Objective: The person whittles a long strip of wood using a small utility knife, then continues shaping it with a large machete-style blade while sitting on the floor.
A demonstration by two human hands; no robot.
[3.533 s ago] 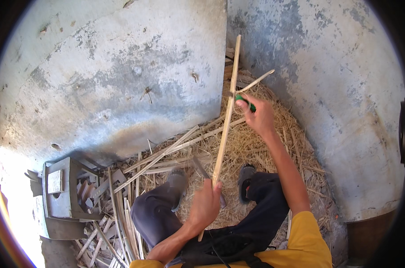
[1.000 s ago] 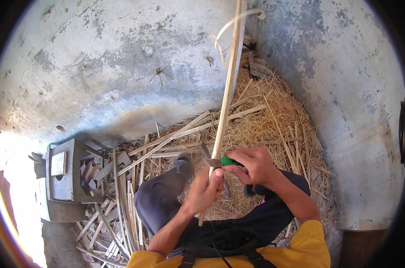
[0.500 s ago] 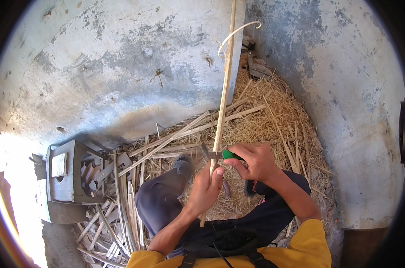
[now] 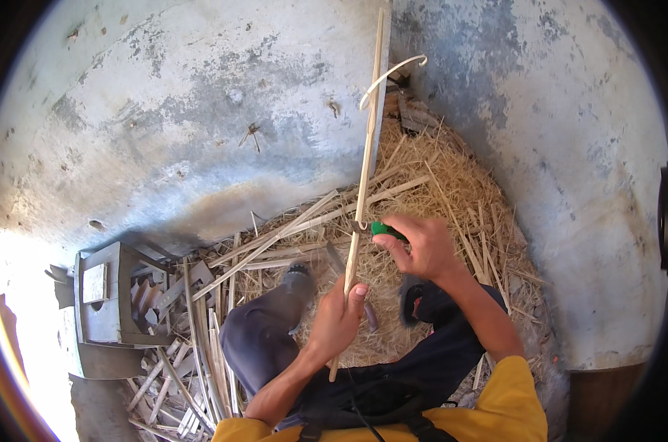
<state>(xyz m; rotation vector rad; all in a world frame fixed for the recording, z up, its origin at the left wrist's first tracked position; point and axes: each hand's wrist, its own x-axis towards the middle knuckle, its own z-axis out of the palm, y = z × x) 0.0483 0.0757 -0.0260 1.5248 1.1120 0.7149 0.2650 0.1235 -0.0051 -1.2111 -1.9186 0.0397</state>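
A long pale bamboo strip [image 4: 365, 173] rises from my lap toward the wall corner. Its lower part is wrapped by my left hand [image 4: 336, 318], thumb on top. My right hand [image 4: 421, 247] grips a knife by its green handle [image 4: 388, 232], and the short dark blade [image 4: 359, 227] lies across the strip above my left hand. A small shaving curls at the blade. Farther up, a long thin curl [image 4: 382, 85] stays attached to the strip. On the floor beyond my left hand lies another blade [image 4: 335, 258]; a brown handle-like piece [image 4: 371, 317] shows beside that hand.
Straw-like shavings [image 4: 452, 191] cover the floor in the corner. Several loose strips [image 4: 275, 234] lie across them, with more heaped at lower left. A grey wooden box [image 4: 102, 295] stands at the left. Weathered walls [image 4: 223, 88] close in ahead and at right.
My right hand and the knife have moved up the strip, away from my left hand. A small shaving now curls at the blade. My left hand stays clasped on the strip.
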